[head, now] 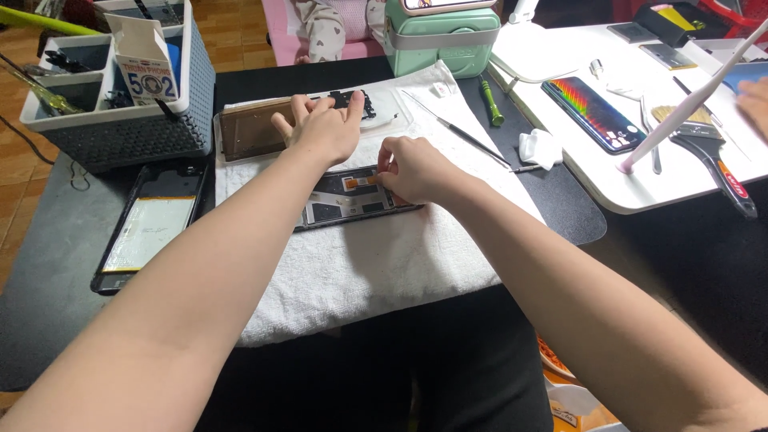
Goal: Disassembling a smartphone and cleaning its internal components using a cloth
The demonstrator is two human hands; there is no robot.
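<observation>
Two hands [324, 128] [412, 170] over white towel [376, 264], dark table [48, 280] beneath.

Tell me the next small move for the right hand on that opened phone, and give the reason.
Probably lift the orange flex strip gently away from the opened phone. The right hand already pinches the strip's end with its fingertips, while the left hand rests flat beyond the phone, on the clear tray, not on the phone. Whether the strip is free at its other end cannot be told, so pull slowly.

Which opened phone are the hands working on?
The one on the white towel, under the right hand; the other opened phone lies untouched left of it.
</observation>
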